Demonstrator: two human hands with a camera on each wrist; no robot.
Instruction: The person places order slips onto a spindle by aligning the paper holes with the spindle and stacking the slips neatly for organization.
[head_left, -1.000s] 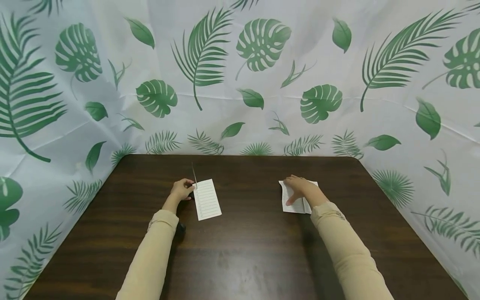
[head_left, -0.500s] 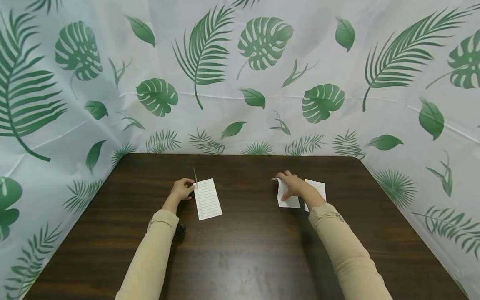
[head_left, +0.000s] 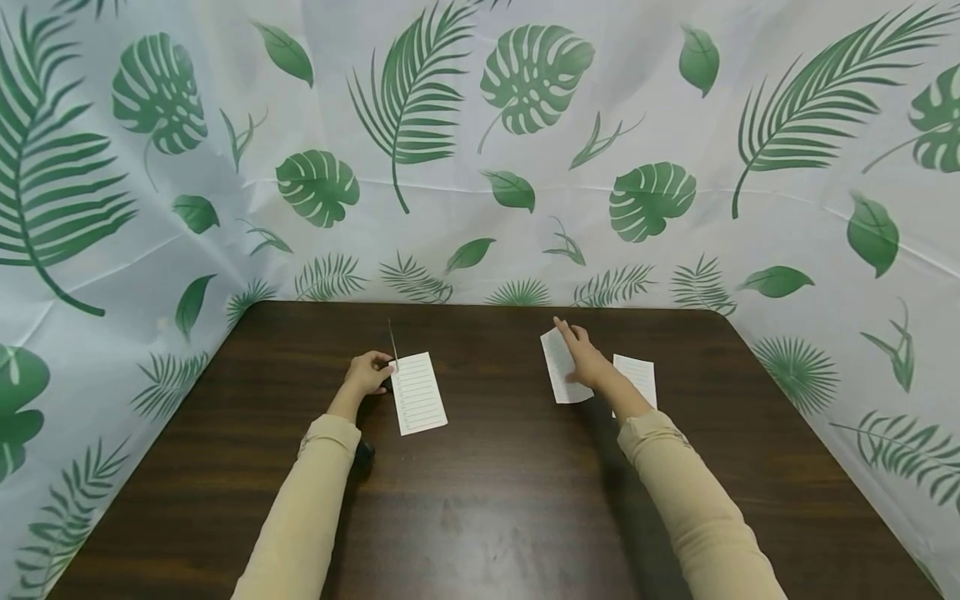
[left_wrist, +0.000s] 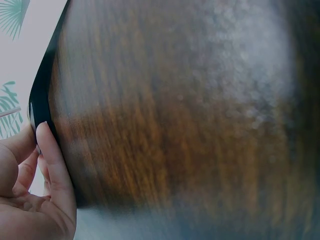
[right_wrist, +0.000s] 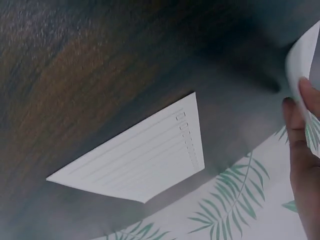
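Note:
At the left of the table, a white lined sheet or pad (head_left: 420, 393) lies slightly tilted. My left hand (head_left: 365, 373) pinches a dark strip-like edge (left_wrist: 42, 90) at its left side; what that strip belongs to is unclear. A thin stick-like thing (head_left: 393, 343) rises beside the fingertips. Farther right, my right hand (head_left: 588, 362) holds a white paper sheet (head_left: 558, 367), which stands tilted off the table. In the right wrist view, thumb and finger pinch that sheet (right_wrist: 300, 60). A second lined sheet (right_wrist: 145, 155), with small checkboxes along one side, lies beside the right wrist.
The dark wood-grain table (head_left: 480, 500) spreads below both arms. A white curtain with green leaf prints (head_left: 450, 167) stands behind it and along both sides. A small black thing (head_left: 363, 457) shows beside the left forearm.
My right hand has drawn one sheet leftward off the other and raised it into a tilt, uncovering the lined sheet on the right. My left hand has stayed in place.

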